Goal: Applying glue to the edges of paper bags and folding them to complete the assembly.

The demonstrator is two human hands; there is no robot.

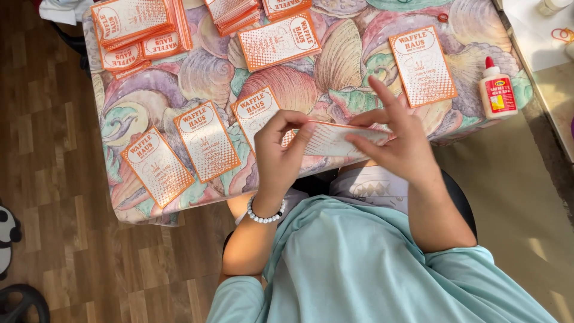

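Two hands meet over the near table edge, sharing one orange-and-white card (335, 139) held flat between them. The left hand (280, 157) is curled, thumb and bent fingers pinched on the card's left end; a white bead bracelet (266, 214) rings its wrist. The right hand (399, 143) grips the card's right end between thumb and lower fingers, while its upper fingers stand straight and spread, pointing away from the body. Both forearms rise from the lap, elbows tucked beside a pale green shirt (371, 263).

Beyond the hands lies the table (347, 60), covered in a shell-patterned cloth; its near edge runs just under the card, and its left edge drops to wood floor (60, 179). Left of the left hand, three cards (197, 146) lie side by side near that edge, the closest almost touching the knuckles. Farther out from the left hand, card stacks (143, 27) fill the far left corner, and a single tilted card (280, 40) lies straight ahead. Ahead of the right fingertips sits another lone card (423, 66), with open cloth between it and the hand. Right of that, a white glue bottle (497, 90) with a red cap lies near the table's right edge, well apart from the right hand. Bare cloth shows directly beyond the held card, and tan floor (514, 197) opens to the right of the right arm.
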